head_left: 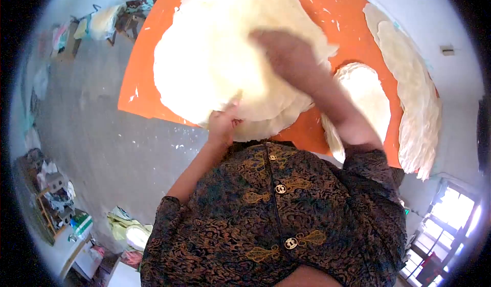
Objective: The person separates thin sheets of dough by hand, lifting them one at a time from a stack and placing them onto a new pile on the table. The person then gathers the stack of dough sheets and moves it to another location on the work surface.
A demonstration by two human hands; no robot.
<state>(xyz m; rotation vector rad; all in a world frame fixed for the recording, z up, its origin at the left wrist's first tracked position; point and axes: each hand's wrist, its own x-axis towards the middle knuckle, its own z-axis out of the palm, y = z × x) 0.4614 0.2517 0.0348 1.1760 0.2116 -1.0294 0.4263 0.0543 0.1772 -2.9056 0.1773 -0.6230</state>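
Observation:
A wide stack of thin, pale round sheets (199, 57) lies on the orange table (140, 85), its near edge hanging close to my body. My left hand (222, 126) is at that near edge, thumb on top, its fingers closed on the sheets' rim. Over the right half of the stack is my right hand (284, 51), blurred by motion; its fingers are too smeared to tell whether they hold anything. The upper part of the stack is overexposed, so its single layers do not show there.
Right of my right forearm lies a smaller folded pale pile (364, 90). A long strip of layered sheets (409, 87) runs along the table's right edge. Boxes and bags (56, 195) stand at the lower left, a barred window (452, 210) at the lower right.

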